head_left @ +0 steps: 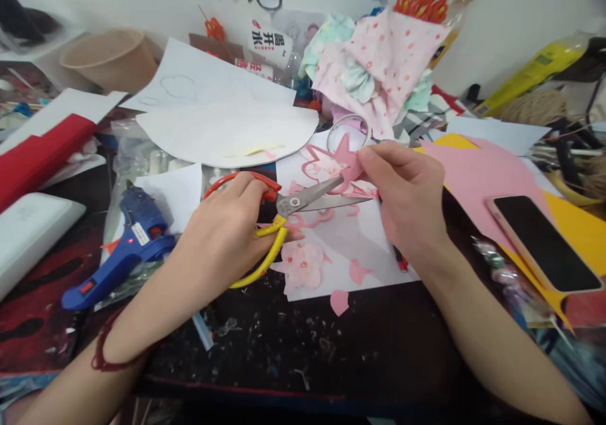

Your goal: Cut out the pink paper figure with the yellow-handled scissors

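Note:
Scissors [295,203] with one red and one yellow handle are in my left hand [231,216], fingers through the handles and blades parted, pointing right. My right hand [407,191] pinches a pink paper piece [349,160] with pointed lobes. The upper blade's tip lies against this piece. Below the blades, a white sheet [345,261] bears pink scraps and a pale pink paper flower [303,264]. One pink scrap [339,302] lies on the dark table just off the sheet's front edge.
A blue glue gun [127,248] lies at left, near a white box [38,235]. A round white board [227,134] and a tape roll [349,133] are behind my hands. At right, a phone [544,242] rests on pink and yellow paper. Patterned cloth [379,59] stands at the back.

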Tool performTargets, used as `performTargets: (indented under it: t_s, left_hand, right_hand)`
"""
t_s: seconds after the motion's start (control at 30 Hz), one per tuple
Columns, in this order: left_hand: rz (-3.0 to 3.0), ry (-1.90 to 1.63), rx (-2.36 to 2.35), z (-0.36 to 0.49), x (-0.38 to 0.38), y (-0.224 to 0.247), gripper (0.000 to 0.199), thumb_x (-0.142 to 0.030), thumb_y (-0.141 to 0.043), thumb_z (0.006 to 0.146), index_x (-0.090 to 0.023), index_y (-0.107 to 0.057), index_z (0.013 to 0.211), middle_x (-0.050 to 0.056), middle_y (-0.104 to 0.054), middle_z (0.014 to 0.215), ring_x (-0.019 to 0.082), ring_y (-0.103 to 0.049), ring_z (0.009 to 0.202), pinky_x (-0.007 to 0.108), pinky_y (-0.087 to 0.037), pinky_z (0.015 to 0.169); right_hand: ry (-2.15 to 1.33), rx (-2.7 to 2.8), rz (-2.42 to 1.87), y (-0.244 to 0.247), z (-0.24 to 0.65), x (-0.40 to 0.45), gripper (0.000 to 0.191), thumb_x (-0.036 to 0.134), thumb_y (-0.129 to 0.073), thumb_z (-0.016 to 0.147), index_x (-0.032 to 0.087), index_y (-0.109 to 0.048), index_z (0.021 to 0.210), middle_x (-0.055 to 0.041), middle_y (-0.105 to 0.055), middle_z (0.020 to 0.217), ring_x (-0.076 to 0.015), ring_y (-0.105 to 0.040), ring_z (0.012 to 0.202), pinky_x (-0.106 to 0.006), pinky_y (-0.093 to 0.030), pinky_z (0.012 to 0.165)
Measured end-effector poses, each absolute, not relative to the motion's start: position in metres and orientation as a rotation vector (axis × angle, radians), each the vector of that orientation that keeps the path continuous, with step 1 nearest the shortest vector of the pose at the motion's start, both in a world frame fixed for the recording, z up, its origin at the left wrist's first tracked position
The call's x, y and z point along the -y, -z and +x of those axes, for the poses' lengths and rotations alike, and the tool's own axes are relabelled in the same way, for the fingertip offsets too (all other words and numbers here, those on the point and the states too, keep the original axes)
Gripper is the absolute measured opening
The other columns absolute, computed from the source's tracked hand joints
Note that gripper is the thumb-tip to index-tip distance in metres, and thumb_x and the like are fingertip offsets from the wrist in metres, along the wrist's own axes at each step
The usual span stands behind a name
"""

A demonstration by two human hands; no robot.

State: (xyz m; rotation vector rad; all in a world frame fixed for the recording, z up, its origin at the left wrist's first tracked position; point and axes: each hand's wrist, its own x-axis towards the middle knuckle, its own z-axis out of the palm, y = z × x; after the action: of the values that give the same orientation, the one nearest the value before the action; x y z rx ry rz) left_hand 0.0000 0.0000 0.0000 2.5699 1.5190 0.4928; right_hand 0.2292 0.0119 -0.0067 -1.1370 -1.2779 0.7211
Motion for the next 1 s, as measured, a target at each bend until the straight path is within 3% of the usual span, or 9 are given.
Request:
performTargets:
  t_s: [0.73,1.0]
  left_hand:
    - [2.731,-0.412,-1.582,-0.0011,0.0024,-0.0052,0.042,-0.050,-0.065,0.086,-0.016,-0.056,0.110,0.015,-0.064,0.116,0.035,-0.066,0.105,0.042,-0.051,0.075]
    - [2.894,-0.330,-1.727,0.0018,0.0068,-0.0037,0.046,-0.046,-0.069,0.084,-0.014,-0.054,0.115,0.016,-0.065,0.112,0.036,-0.065,0.094,0.043,-0.047,0.068]
  right_hand:
    - [-0.750,1.317,-1.098,0.0073,0.2279,-0.0099,0.014,0.029,-0.067,0.088,0.024,-0.071,0.076,-0.0004,-0.064,0.079,-0.0160,-0.062,0.081,-0.034,-0.052,0.078]
    - [-0.778,1.285,-1.058,0.0125,0.2291,-0.0135,0.014,0.024,-0.066,0.088,0.022,-0.072,0.076,0.0013,-0.064,0.075,-0.0128,-0.060,0.074,-0.031,-0.052,0.076]
